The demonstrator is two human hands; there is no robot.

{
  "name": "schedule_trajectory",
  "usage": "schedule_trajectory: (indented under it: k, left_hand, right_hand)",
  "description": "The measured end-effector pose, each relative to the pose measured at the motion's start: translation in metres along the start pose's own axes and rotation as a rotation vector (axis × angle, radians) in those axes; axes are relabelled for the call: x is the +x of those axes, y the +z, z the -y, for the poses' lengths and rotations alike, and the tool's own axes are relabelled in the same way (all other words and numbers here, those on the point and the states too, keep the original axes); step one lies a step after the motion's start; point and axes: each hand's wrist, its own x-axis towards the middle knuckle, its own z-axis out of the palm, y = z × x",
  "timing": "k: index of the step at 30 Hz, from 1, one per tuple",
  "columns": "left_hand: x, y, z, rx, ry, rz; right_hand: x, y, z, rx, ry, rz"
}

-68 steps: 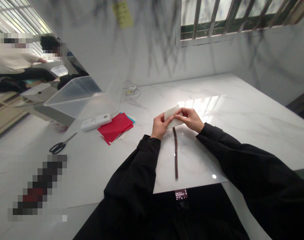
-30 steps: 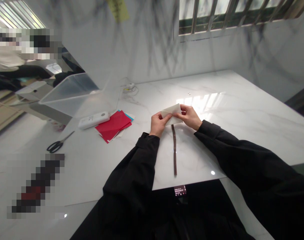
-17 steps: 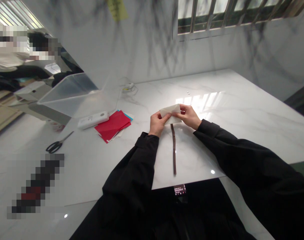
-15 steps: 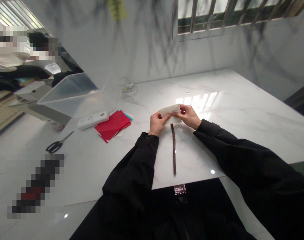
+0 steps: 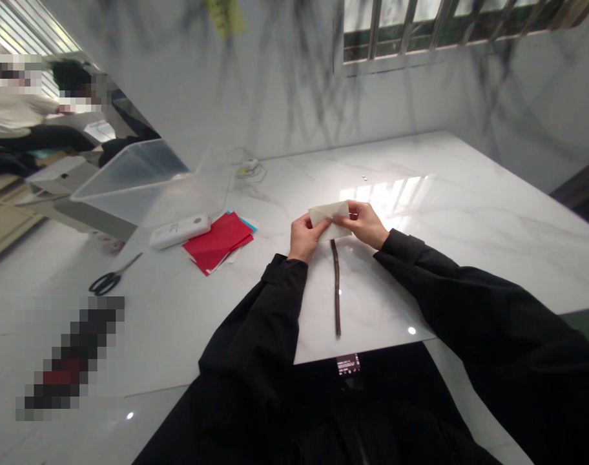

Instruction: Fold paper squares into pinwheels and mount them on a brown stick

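Observation:
A small piece of cream folded paper is held just above the white marble table, pinched from both sides. My left hand is closed on its left edge, and my right hand is closed on its right edge. Both arms wear black sleeves. A thin dark brown stick lies on the table just below the paper and runs toward me.
Red paper sheets lie to the left beside a white oblong device, with black scissors farther left. A clear plastic bin stands behind them. A coiled cable is near the wall. Other people are at far left.
The paper has been turned from a tilted position to lie more level between my hands. The hands stay in the same place; the camera has shifted slightly.

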Motion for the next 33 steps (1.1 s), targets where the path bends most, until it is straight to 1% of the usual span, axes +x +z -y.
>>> schedule_trajectory:
  k: [6, 13, 15, 17, 20, 23, 25, 27, 29, 30, 31, 33]
  left_hand:
    - [0.002, -0.001, 0.001, 0.034, 0.009, -0.013]
    - [0.002, 0.000, 0.001, 0.018, 0.032, 0.004]
    - [0.003, 0.000, 0.000, 0.014, 0.025, 0.018]
    - [0.004, -0.002, -0.002, 0.041, 0.019, 0.023]
    - [0.004, -0.005, -0.009, 0.210, 0.053, -0.035]
    - [-0.001, -0.006, -0.015, 0.530, 0.152, -0.120]
    - [-0.006, -0.005, -0.017, 0.731, 0.196, -0.112]
    - [-0.011, -0.002, -0.018, 0.848, 0.207, -0.041]
    - [-0.014, 0.000, -0.017, 0.868, 0.205, 0.029]
    - [-0.014, 0.000, -0.016, 0.850, 0.196, 0.044]
    - [-0.014, 0.000, -0.016, 0.821, 0.181, 0.043]
    - [-0.011, -0.002, -0.015, 0.741, 0.127, 0.005]
  right_hand:
    - [0.001, 0.000, 0.001, 0.007, -0.006, 0.016]
    - [-0.001, -0.003, 0.007, -0.049, 0.003, 0.041]
    - [0.001, -0.006, 0.006, -0.022, 0.019, 0.043]
    - [0.004, -0.012, 0.004, 0.040, 0.051, 0.017]
    - [0.013, -0.028, 0.000, 0.181, 0.124, -0.090]
    - [0.021, -0.050, -0.002, 0.261, 0.176, -0.203]
    - [0.025, -0.062, -0.003, 0.259, 0.190, -0.242]
    - [0.026, -0.070, -0.003, 0.249, 0.196, -0.239]
    - [0.026, -0.072, -0.003, 0.245, 0.198, -0.192]
    - [0.026, -0.072, -0.004, 0.238, 0.195, -0.162]
    - [0.025, -0.072, -0.004, 0.223, 0.188, -0.134]
    - [0.025, -0.072, -0.003, 0.160, 0.165, -0.084]
